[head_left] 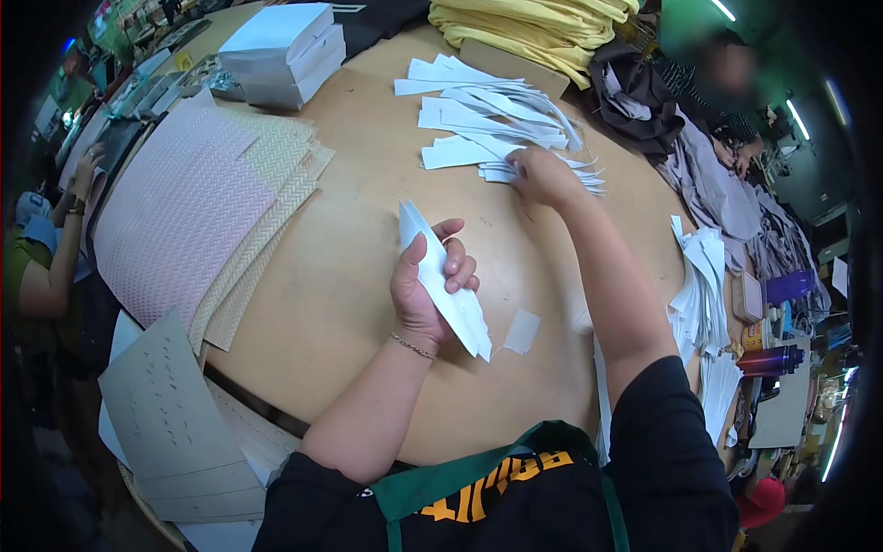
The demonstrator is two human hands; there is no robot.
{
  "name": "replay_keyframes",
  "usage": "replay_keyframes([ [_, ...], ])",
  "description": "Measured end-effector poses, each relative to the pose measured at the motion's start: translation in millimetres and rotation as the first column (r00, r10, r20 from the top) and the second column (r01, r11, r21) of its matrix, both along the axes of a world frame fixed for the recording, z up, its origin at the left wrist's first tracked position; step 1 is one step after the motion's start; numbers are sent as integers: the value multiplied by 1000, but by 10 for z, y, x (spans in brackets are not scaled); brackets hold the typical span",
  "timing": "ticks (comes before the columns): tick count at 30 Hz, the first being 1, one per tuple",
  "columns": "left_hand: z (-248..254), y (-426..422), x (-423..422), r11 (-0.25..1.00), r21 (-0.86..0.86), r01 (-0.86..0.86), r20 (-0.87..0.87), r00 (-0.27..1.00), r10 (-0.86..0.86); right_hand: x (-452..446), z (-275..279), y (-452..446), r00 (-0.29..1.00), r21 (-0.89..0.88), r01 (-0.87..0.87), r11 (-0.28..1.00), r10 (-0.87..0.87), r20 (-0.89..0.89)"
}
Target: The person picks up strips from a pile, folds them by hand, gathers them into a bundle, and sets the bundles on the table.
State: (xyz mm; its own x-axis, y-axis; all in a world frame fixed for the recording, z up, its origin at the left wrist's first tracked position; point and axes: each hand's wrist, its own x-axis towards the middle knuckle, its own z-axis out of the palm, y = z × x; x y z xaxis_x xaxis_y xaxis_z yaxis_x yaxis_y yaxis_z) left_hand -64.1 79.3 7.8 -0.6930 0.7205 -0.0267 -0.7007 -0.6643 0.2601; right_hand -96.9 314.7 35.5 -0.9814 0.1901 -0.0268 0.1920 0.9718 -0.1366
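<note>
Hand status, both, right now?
Left hand: closed, holding a flat white paper-like bundle.
Right hand: at a fanned bundle of white strips; whether it grips any cannot be told.

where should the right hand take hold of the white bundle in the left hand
Probably by the lower end of the white bundle, coming from the right: the left hand wraps the middle, while that end sticks out bare past the fingers, slanting down to the right. A pinch across the flat faces should hold the layers together.

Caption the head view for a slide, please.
Left grip holding a white bundle, right grip touching white strips on a table.
</note>
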Motion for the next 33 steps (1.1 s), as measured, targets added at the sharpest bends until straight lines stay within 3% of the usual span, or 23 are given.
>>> replay_keyframes([
  [2,-1,23,30,1000,7,19,14,1000,-19,157,57,-163,998,121,42,992,-46,36],
  [6,18,27,51,1000,-8,26,-8,1000,-26,180,95,-118,990,29,62,998,-58,-131],
  [10,-11,22,27,1000,-8,0,-25,1000,-1,-136,3,-43,989,-17,121,992,-122,-84],
  [13,-8,12,3,1000,-2,0,-32,999,0,-279,-49,-6,994,85,107,991,-107,-10],
  [17,48,24,29,999,-49,-21,-10,1000,21,-340,-40,253,996,-108,80,991,-76,38],
  [24,10,21,23,1000,-18,2,-17,1000,-2,-178,-46,162,987,-57,106,993,-112,-112],
  [30,44,24,30,998,-55,-29,3,1000,29,-51,-188,59,943,55,15,998,4,-332],
  [33,34,41,22,971,-218,-100,9,994,105,15,-200,-20,913,49,47,998,-23,-407],
])
